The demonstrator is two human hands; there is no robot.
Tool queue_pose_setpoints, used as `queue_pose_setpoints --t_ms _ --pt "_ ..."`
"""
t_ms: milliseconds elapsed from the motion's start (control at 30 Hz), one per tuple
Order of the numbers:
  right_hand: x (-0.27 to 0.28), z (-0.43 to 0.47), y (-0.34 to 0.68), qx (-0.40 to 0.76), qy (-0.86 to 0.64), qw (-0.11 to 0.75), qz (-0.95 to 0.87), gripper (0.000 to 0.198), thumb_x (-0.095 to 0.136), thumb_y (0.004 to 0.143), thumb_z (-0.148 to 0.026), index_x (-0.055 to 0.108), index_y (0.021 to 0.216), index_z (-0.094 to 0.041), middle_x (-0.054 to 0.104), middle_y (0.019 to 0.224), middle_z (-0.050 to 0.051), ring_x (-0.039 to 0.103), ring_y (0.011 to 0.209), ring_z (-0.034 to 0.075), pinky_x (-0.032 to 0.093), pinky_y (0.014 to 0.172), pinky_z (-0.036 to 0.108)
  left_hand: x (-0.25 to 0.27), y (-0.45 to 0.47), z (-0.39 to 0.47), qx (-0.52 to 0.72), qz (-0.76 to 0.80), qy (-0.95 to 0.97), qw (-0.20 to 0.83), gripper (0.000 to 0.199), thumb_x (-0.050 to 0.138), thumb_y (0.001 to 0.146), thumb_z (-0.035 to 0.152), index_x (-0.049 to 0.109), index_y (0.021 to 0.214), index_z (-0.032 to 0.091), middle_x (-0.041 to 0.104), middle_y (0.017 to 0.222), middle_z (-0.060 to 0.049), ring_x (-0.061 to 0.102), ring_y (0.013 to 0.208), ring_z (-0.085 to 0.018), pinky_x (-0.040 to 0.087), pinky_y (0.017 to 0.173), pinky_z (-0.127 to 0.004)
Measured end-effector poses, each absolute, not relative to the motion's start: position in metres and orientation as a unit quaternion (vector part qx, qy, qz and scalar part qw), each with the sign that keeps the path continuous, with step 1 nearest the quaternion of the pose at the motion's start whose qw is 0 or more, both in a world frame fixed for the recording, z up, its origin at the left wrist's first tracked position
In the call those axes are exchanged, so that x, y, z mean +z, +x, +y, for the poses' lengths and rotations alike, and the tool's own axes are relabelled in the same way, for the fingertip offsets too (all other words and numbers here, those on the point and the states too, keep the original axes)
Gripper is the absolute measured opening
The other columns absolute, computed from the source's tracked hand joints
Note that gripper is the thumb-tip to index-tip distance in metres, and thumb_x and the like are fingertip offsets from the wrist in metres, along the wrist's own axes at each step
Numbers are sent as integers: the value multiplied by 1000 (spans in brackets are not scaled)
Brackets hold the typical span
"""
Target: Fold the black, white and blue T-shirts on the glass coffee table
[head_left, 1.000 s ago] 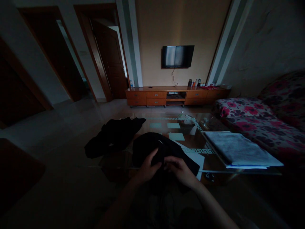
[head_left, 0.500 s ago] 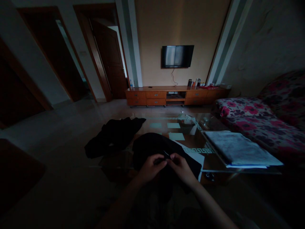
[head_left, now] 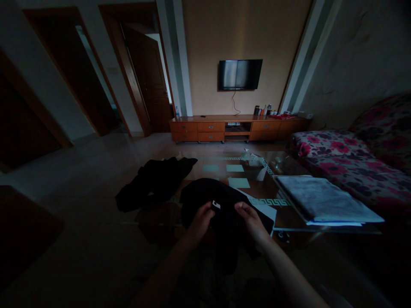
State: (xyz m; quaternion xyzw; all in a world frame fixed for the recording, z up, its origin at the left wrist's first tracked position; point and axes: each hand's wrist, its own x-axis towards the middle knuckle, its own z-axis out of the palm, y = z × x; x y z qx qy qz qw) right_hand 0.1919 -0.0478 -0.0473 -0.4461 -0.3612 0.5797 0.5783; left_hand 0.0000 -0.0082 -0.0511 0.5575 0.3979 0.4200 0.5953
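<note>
A black garment (head_left: 205, 188) lies bunched over the near edge of the glass coffee table (head_left: 192, 171), its lower part hanging down in front. My left hand (head_left: 203, 219) pinches its edge beside a small white label (head_left: 216, 205), which faces up. To the right, my right hand (head_left: 252, 219) is closed, thumb against fingers, on the same dark cloth; the exact grip is hard to see in the gloom. Both hands are apart, with black cloth between them. A second black garment (head_left: 154, 182) lies on the table to the left.
White paper (head_left: 265, 214) shows beneath the garment. A large flat grey-blue folder or pad (head_left: 324, 199) rests at the table's right. A floral sofa (head_left: 334, 145) stands on the right. Beyond the table are a wooden TV cabinet (head_left: 210, 127) and a wall television (head_left: 240, 75).
My hands were together over the cloth and are now apart, left hand leftward, right hand rightward. The white label, barely seen before, now shows plainly beside my left hand.
</note>
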Motion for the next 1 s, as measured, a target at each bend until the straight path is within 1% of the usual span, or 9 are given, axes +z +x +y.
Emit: queue_pose_setpoints --t_ms 67,233,333,500,600,700,800,900,1000 --pt "-43 -52 189 606 -426 554 -379 31 78 79 -51 68 87 -22 57 69 -4 52 60 10 42 56 21 -43 -3 -14 401 365 607 581 31 64 80 36 61 105 19 66 97 -2 61 94 -20 48 84 -30" --pt "-34 -62 186 655 -364 485 -451 36 77 81 -41 73 114 -26 69 113 4 64 105 21 55 88 35 -29 -13 -27 348 356 730 468 79 77 73 26 40 143 24 57 134 -7 53 126 -27 43 106 -36" --pt "-39 -58 191 608 -393 476 -500 35 74 83 -43 73 112 -24 67 113 6 65 103 23 57 87 41 -34 -12 -25 349 359 752 429 70 65 76 12 44 142 23 58 135 -8 53 129 -26 40 111 -39" --pt "-49 -47 203 343 -468 529 -620 19 58 89 -27 69 104 -22 63 102 6 62 99 21 52 94 42 -29 -7 -31 342 359 785 371 64 50 72 1 59 132 23 64 133 -7 57 126 -23 38 114 -40" --pt "-38 -55 203 266 -450 523 -674 53 54 84 -15 56 136 -27 56 124 8 54 120 23 44 108 46 4 -8 -48 292 323 832 344 65 46 70 -2 65 126 25 67 130 -4 59 124 -21 40 114 -37" --pt "-9 -74 196 244 -399 442 -766 77 63 81 -18 41 152 -34 36 150 9 36 141 28 32 119 49 51 -11 -71 239 251 872 345 60 44 70 -3 70 116 24 73 118 -2 65 112 -18 45 107 -33" --pt "32 -97 185 243 -367 369 -819 79 72 77 -24 44 151 -35 24 159 8 27 148 31 27 121 50 93 -20 -89 209 215 891 340 54 44 71 -2 72 108 24 74 112 -2 66 109 -18 47 103 -32" --pt "71 -118 177 243 -347 330 -844 59 68 77 -15 59 134 -29 23 163 6 23 151 29 27 121 48 125 -36 -104 192 170 905 340 54 44 67 -4 72 104 23 75 109 -2 68 105 -17 49 98 -31" --pt "95 -133 176 247 -317 312 -861 34 65 74 -10 67 105 -23 41 155 6 35 144 28 31 118 48 155 -55 -118 170 153 917 328 57 44 65 -4 71 106 23 74 110 -2 68 104 -17 50 95 -28"
